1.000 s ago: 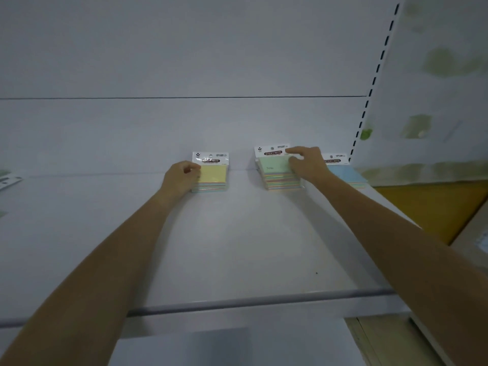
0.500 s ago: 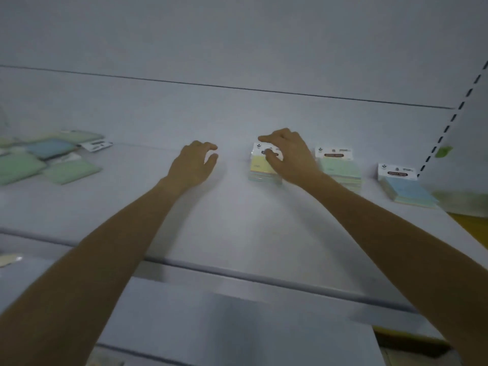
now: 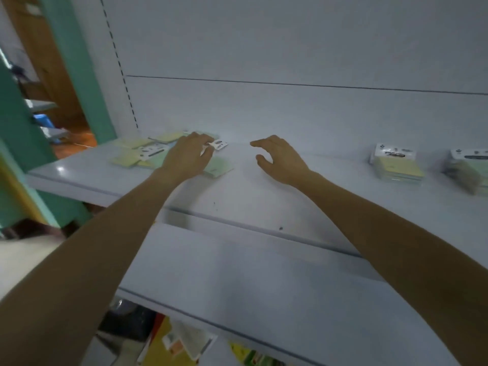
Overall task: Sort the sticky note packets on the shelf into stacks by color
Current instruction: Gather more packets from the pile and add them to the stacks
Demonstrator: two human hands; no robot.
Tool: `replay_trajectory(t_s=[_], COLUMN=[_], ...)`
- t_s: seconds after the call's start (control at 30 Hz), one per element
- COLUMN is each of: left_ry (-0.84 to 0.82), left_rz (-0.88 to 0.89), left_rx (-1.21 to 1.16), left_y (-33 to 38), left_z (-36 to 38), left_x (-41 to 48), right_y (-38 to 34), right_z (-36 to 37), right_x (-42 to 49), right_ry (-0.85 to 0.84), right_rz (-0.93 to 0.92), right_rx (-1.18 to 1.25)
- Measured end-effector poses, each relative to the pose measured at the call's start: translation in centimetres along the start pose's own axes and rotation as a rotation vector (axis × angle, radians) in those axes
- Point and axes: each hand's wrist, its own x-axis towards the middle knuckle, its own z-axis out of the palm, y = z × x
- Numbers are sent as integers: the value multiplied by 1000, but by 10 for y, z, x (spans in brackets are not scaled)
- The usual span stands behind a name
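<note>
I am watching from a head camera that looks down at a pale shelf point(image 3: 264, 204) crossing the middle of the frame. At middle left lies a heap of loose packets point(image 3: 137, 154), yellow and green, overlapping at odd angles. I judge this to be the unsorted supply. At the right edge stand a squared-up yellow stack point(image 3: 400, 167) and, just beside it, a second stack point(image 3: 467, 170) too blurred for me to name its colour. They sit well apart from the heap, I think so that sorted colours cannot mix with the rest. The left hand point(image 3: 188, 155) reaches out from the lower left, arm nearly straight and back of the hand up. It rests on the near side of the heap, over a green packet point(image 3: 220, 167). Its fingers bend down at a white header card point(image 3: 220, 144), but I cannot tell whether they pinch the card or only touch it. The right hand point(image 3: 281, 161) comes in from the lower right and hovers over bare shelf at the centre, near the heap. It holds nothing, and its fingers point(image 3: 260, 142) are spread and loosely bent, thumb apart. I take it to be ready to take the next packet across to its stack.
</note>
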Motion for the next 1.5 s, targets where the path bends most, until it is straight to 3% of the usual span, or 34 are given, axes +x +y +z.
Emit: replay_trajectory(t_s=[0.67, 0.9, 1.1, 1.3, 1.5], left_ry=[-78, -228, -450, -428, -628], left_rz=[-9, 68, 139, 246, 277], left_rx=[65, -1, 5, -56, -43], left_y=[-122, -141, -142, -142, -139], left_z=[9, 28, 38, 45, 46], left_x=[102, 149, 176, 188, 198], right_y=[-4, -11, -15, 2, 7], right_z=[81, 100, 107, 105, 98], right_x=[142, 164, 174, 169, 154], right_ry=[-71, -200, -212, -154, -136], right_rz=[123, 170, 251, 401, 464], right_rx=[76, 74, 4, 28, 61])
